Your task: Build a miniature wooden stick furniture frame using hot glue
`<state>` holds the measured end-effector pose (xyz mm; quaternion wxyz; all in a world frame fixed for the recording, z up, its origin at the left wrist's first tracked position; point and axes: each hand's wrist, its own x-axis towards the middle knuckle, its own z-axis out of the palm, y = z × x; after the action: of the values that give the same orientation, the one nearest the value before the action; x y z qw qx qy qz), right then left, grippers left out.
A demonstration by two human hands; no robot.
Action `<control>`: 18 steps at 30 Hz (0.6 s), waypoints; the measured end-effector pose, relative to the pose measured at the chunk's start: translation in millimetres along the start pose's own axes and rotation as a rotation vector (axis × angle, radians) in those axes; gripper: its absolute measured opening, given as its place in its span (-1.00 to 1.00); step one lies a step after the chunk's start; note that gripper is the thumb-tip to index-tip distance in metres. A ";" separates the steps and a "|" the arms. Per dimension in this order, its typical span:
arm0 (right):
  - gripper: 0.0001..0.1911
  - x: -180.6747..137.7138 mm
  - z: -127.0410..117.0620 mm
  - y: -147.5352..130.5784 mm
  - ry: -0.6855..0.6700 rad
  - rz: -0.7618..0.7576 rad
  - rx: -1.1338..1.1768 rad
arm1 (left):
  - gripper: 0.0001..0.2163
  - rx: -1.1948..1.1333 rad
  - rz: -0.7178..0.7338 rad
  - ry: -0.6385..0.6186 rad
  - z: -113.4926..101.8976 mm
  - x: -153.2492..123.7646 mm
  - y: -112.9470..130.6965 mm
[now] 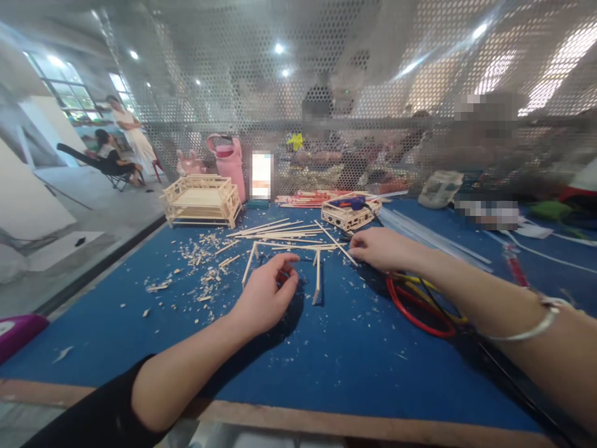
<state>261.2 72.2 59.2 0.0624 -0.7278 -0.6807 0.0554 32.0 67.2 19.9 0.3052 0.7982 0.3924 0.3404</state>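
Our left hand [267,294] curls loosely, empty, by the stick frame [318,277]; beside a slanting stick [344,252], our right hand's [375,247] grip we cannot tell.

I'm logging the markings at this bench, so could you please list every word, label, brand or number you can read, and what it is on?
None can be read.
Upright phone: screen blurred out, unreadable.
Purple object, left edge: pale patch, too blurred to read.
Blue glue gun: too small to make out any marking.
Wooden sticks: no lettering visible.

Head view, looking forward and down, hands [265,295] near
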 end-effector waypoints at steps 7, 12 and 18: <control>-0.86 24.2 20.7 -15.8 0.055 0.117 -0.069 | -0.77 -0.046 0.098 0.095 -8.1 0.4 -2.8; -0.79 -8.5 -2.7 -10.9 0.132 0.099 -0.072 | -0.77 -0.216 0.188 0.428 -29.5 -2.5 -0.7; -0.76 -81.3 8.2 -0.4 0.242 -0.169 0.201 | -0.72 -0.155 0.029 0.489 -59.9 -25.0 -12.7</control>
<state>254.0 -8.8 50.8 0.2207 -0.6595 -0.7179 0.0299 -31.7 66.0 37.6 0.2565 0.6721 0.4156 0.5565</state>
